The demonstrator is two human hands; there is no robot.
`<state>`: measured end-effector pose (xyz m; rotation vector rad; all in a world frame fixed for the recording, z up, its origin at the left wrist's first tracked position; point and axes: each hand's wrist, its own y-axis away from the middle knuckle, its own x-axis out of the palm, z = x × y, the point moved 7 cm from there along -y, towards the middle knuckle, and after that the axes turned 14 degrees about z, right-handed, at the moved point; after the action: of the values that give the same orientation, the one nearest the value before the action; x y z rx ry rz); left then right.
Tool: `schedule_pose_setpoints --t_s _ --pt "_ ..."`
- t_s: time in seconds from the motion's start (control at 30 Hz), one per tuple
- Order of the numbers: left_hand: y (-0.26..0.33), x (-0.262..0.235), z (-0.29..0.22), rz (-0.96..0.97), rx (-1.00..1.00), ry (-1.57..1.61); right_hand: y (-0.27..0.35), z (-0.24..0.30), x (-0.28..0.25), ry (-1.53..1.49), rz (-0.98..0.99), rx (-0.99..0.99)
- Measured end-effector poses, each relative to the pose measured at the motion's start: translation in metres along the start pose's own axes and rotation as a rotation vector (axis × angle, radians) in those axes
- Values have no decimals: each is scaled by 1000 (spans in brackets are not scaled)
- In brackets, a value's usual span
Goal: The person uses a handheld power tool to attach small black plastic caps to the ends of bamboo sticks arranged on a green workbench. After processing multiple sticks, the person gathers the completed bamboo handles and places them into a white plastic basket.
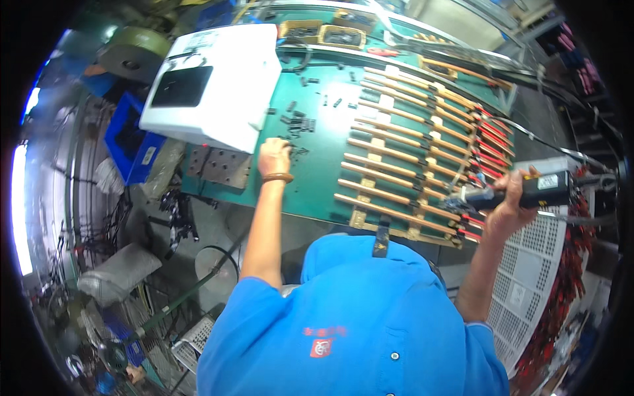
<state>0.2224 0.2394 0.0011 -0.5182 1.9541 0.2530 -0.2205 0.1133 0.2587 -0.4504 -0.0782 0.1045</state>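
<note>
Green workbench [320,188] over grey floor [297,239]; bright light [21,211] at left.

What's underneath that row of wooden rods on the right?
Pale crosswise strips show beneath the wooden rods, with green tabletop visible in the gaps. Whatever lies directly under each rod is covered and cannot be seen.

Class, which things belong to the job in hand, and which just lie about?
In the job, apparently:
wooden rods
black tool in right hand
small black pieces near left hand

Seemingly just lying about:
blue bin
large roll
</note>
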Motion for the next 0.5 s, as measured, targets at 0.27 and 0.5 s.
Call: schedule_pose_setpoints --t_s 0.27,0.5 --pt "64 23 -162 742 -34 1333 9 14 5 -23 2 41" --pt "114 103 -245 1202 -280 1647 16 17 0 35 0 38"
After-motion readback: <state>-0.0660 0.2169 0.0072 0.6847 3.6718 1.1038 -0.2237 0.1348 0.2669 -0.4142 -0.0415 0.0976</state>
